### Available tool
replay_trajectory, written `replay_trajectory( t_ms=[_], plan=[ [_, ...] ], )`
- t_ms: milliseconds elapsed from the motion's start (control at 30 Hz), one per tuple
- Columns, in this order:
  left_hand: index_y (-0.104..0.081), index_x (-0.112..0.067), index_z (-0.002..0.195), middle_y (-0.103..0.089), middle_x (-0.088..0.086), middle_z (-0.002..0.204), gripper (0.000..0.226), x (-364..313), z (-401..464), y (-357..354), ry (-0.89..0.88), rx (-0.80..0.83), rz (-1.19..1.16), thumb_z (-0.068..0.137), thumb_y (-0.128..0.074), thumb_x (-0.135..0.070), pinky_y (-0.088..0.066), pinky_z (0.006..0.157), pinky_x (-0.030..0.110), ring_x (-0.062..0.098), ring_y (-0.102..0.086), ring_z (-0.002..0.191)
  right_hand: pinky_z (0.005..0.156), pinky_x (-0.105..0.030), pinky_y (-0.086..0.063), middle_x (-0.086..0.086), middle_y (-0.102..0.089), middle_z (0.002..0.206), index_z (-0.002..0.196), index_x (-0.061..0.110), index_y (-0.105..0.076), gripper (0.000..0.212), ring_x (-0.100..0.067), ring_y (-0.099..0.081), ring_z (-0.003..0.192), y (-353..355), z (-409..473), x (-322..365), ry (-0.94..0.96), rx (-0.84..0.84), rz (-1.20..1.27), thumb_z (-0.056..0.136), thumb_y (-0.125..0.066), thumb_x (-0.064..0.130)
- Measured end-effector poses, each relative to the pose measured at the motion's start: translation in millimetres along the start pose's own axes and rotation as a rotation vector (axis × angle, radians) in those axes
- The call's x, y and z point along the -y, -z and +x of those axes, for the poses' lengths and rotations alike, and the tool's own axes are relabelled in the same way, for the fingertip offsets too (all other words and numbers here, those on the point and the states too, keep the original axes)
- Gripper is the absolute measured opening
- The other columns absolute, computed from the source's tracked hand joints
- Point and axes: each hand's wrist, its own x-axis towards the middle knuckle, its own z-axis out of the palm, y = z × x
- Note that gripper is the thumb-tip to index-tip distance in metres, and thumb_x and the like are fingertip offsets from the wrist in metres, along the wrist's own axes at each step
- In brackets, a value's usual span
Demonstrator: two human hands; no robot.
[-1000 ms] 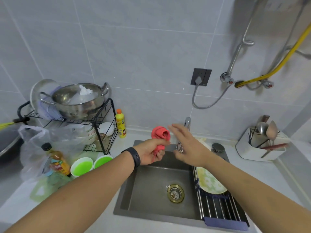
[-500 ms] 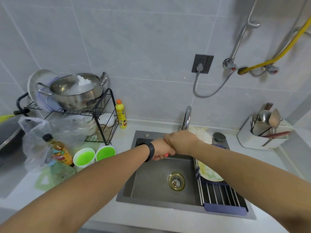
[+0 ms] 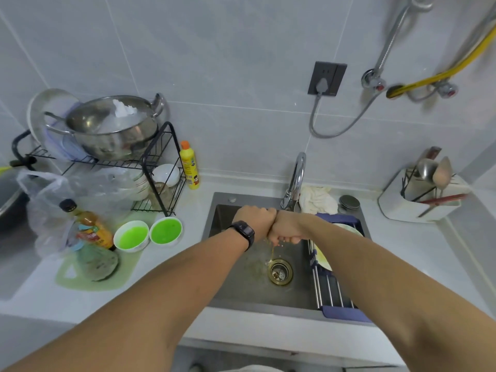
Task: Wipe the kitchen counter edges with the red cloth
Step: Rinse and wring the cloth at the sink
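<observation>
While both hands are clenched together over the sink [image 3: 241, 288], the left hand [image 3: 255, 221] and right hand [image 3: 285, 229] are pressed fist to fist; the red cloth is hidden inside them, only a pinkish trace being seen beneath the right fingers [image 3: 284, 239]; yellowish water [image 3: 272, 252] is dripped toward the drain [image 3: 280, 272].

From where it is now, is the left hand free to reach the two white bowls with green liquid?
Probably not yet: the left hand is clenched against the right hand over the grey sink, apparently wringing. Nothing stands between it and the two white bowls with green liquid.
</observation>
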Motion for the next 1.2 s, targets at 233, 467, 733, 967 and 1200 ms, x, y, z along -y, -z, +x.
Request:
replay_trajectory(
  t_ms=[233, 467, 733, 967, 1200],
  plan=[
    [-0.061, -0.020, 0.113, -0.071, 0.011, 0.114, 0.017, 6.4, 9.6, 4.3, 0.072, 0.041, -0.038, 0.100, -0.052, -0.026, -0.042, 0.072, 0.036, 0.034, -0.069, 0.102, 0.054, -0.026, -0.051, -0.005, -0.065, 0.079, 0.098, 0.012, -0.066, 0.016, -0.023, -0.064, 0.067, -19.6, 13.9, -8.6, 0.135, -0.263, 0.107, 0.083, -0.071, 0.011],
    [-0.054, -0.019, 0.079, -0.043, -0.004, 0.056, 0.014, 29.7, 13.2, 3.9, 0.552, 0.587, -1.128, 0.084, -0.067, -0.017, -0.026, 0.041, 0.020, 0.010, -0.031, 0.044, 0.100, -0.033, -0.048, -0.005, -0.026, 0.160, 0.166, 0.024, -0.009, 0.096, -0.026, -0.052, 0.129, -46.4, 5.5, -45.7, 0.507, -0.686, -0.012, 0.093, -0.071, 0.021],
    [-0.044, -0.024, 0.066, -0.028, -0.010, 0.056, 0.037, 30.7, -4.9, 14.1, 0.402, 1.036, -1.586, 0.096, -0.065, -0.023, -0.019, 0.038, 0.013, 0.003, -0.020, 0.043, 0.098, -0.041, -0.058, -0.019, -0.026, 0.164, 0.163, 0.010, -0.014, 0.080, -0.035, -0.038, 0.146, -28.1, 26.0, -53.8, 0.927, -0.892, -0.529, 0.103, -0.060, 0.035],
    [-0.051, -0.025, 0.072, -0.029, -0.010, 0.057, 0.033, 26.1, -13.4, 22.0, 0.305, 1.087, -1.554, 0.096, -0.071, -0.035, -0.018, 0.039, 0.015, 0.003, -0.020, 0.045, 0.058, -0.037, -0.057, -0.015, -0.062, 0.113, 0.136, 0.008, -0.052, 0.048, -0.031, -0.065, 0.092, 5.6, 24.6, -37.2, 1.213, -0.909, -0.832, 0.094, -0.068, 0.023],
    [-0.053, -0.019, 0.079, -0.044, -0.002, 0.059, 0.021, -3.4, -9.5, -11.0, 0.440, 0.591, -1.135, 0.091, -0.069, -0.026, -0.030, 0.046, 0.024, 0.012, -0.034, 0.046, 0.060, -0.037, -0.046, -0.006, -0.069, 0.095, 0.113, 0.013, -0.059, 0.018, -0.030, -0.070, 0.082, 1.1, 10.1, -11.0, 0.571, -0.455, -1.157, 0.102, -0.056, 0.026]
  ],
)
